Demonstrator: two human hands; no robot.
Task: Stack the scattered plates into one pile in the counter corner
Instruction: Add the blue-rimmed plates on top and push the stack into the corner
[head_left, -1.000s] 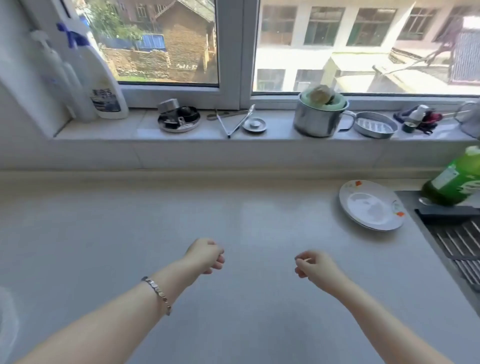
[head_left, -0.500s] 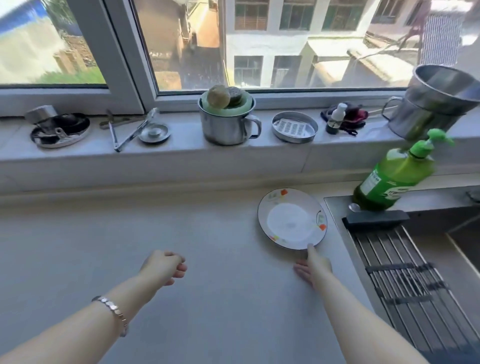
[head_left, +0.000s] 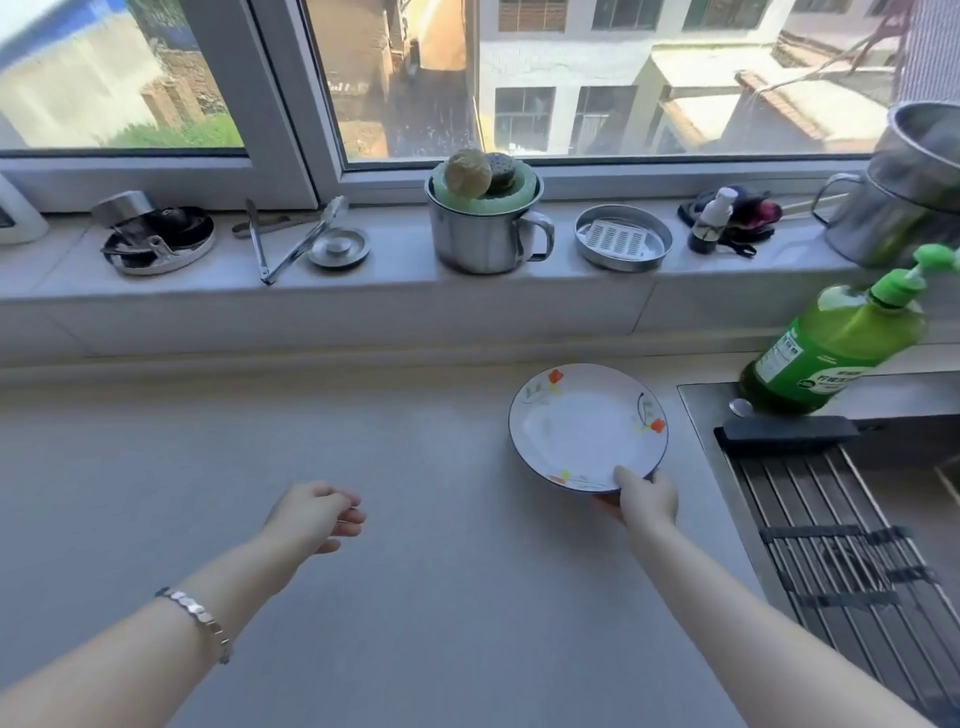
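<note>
The right hand (head_left: 647, 500) pinches the near rim of the flowered plate (head_left: 587, 426) on the counter (head_left: 441, 519), beside the sink rack (head_left: 831, 545). The left hand (head_left: 311, 512) hovers loosely curled, holding nothing.

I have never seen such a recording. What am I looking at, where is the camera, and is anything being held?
There is no machine here. A person wears one wide-angle camera on the head, so the picture looks forward and down at that person's own arms. The right hand pinches the near rim of a flowered plate, thumb on top, over a grey counter. The left hand hangs loosely curled and holds nothing. To the right stand a green pump bottle and a drying rack. On the windowsill are a steel mug and tongs.
</note>
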